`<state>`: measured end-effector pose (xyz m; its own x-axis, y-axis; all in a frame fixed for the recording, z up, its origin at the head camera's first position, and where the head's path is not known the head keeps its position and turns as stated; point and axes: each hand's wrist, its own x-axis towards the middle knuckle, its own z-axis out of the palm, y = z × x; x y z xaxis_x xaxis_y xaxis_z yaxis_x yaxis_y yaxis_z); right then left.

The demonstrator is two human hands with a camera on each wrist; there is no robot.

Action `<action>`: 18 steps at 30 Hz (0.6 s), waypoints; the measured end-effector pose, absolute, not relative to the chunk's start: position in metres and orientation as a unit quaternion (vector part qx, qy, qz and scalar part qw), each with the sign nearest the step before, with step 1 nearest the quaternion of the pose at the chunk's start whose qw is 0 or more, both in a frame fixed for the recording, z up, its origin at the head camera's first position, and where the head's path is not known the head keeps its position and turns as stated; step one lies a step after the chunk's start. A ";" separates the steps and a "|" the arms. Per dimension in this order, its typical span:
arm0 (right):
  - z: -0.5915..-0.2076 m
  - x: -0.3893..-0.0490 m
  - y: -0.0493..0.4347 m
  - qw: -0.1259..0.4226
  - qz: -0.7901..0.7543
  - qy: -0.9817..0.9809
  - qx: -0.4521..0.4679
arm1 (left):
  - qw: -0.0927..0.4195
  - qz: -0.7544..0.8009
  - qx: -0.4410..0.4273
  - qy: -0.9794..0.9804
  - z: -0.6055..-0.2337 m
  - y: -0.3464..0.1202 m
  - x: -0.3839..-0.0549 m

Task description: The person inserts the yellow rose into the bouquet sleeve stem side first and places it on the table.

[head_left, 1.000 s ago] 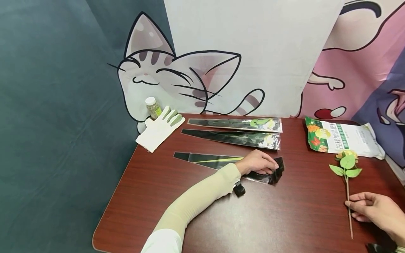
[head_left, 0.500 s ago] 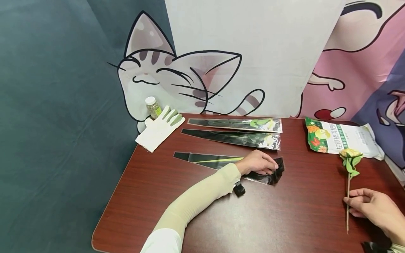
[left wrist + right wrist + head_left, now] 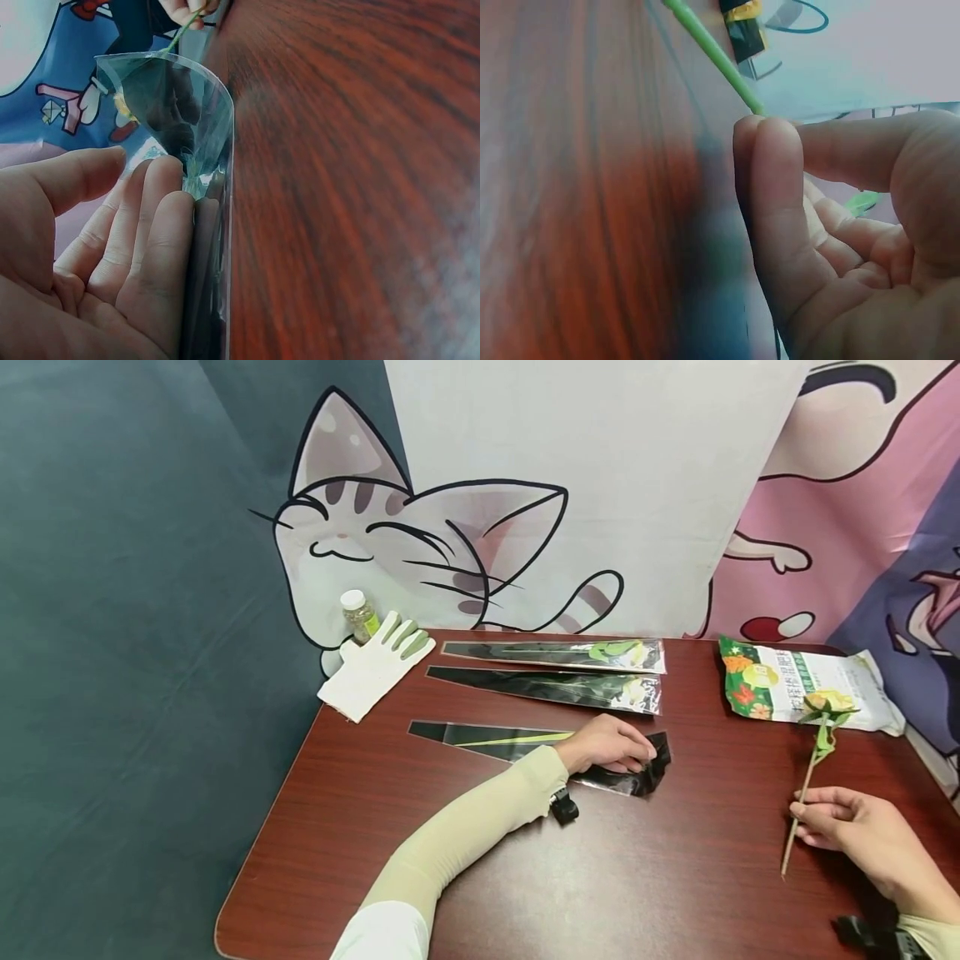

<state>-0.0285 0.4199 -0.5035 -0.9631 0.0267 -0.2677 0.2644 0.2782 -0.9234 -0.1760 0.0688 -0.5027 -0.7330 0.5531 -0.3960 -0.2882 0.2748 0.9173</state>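
In the head view, a yellow rose (image 3: 828,701) with green leaves tilts up from my right hand (image 3: 862,827). My right thumb and fingers pinch its thin stem (image 3: 712,49), as the right wrist view shows close up. My left hand (image 3: 609,745) is at the wide end of a clear and black flower sleeve (image 3: 498,739) lying flat on the table. Thumb and forefinger appear to pinch the film there, though the fingertips are partly hidden. The sleeve's mouth (image 3: 161,82) bulges upward in the left wrist view, with the other fingers against the film.
Two more sleeves lie behind, the far one (image 3: 555,653) and the nearer one (image 3: 547,687), each with a flower inside. A white glove (image 3: 371,672) and a capped jar (image 3: 360,617) are at back left. A printed bag (image 3: 810,685) lies at back right on the brown table (image 3: 600,893).
My right hand has moved left and slightly away from me with the rose, whose stem now slants and whose leaves have turned. My left hand stays at the sleeve.
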 end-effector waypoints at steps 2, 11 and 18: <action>-0.502 -0.031 0.416 0.098 -0.572 0.810 0.087 | 0.354 0.596 0.093 0.715 -0.503 0.068 -0.176; -0.493 -0.045 0.404 0.093 -0.510 0.853 0.056 | 0.358 0.598 0.094 0.711 -0.504 0.068 -0.178; -0.487 -0.057 0.394 0.076 -0.531 0.843 0.039 | 0.359 0.597 0.093 0.711 -0.504 0.068 -0.177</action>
<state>-0.0566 0.3942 -0.4872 -0.9856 -0.0153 -0.1686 0.1455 0.4321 -0.8900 -0.1769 0.0678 -0.5041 -0.7255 0.5605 -0.3993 -0.2965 0.2691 0.9164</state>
